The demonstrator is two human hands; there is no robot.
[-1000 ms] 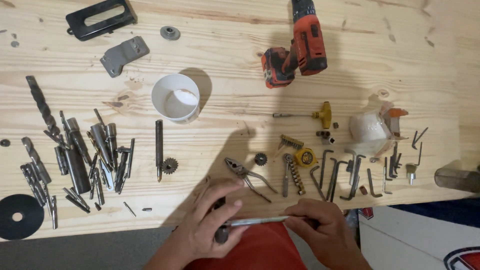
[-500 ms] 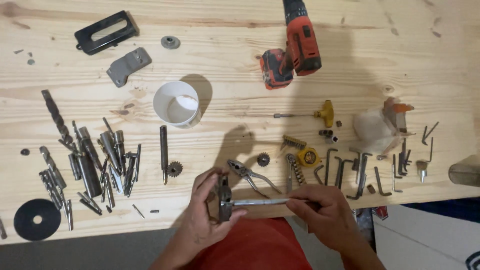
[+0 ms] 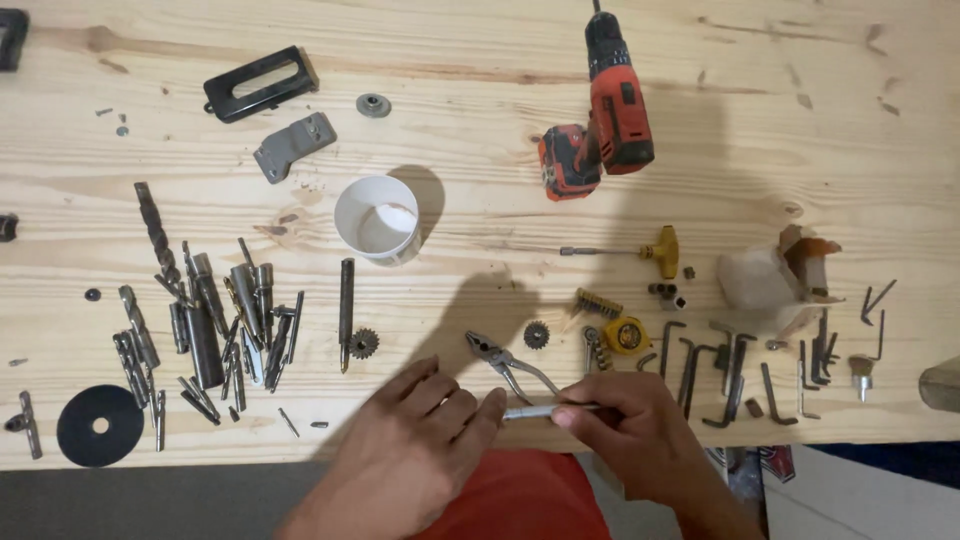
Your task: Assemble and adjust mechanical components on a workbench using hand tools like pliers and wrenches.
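Note:
Both hands meet at the near edge of a pale wooden bench [image 3: 480,150]. My right hand [image 3: 640,430] pinches a thin silver metal rod tool [image 3: 535,411] that lies level along the edge. My left hand [image 3: 420,445] closes around the rod's left end, which its fingers hide. Just beyond the rod lie small silver pliers [image 3: 505,362] and a dark toothed gear [image 3: 537,334].
A red and black cordless drill [image 3: 600,110] lies at the far middle. A white cup [image 3: 377,219] stands left of centre. Several drill bits [image 3: 215,320] are heaped at the left, beside a black disc [image 3: 98,425]. Hex keys [image 3: 740,365] lie right.
The rod has swung down to lie lower along the bench edge. My left hand has shifted its grip and now covers the rod's dark left end.

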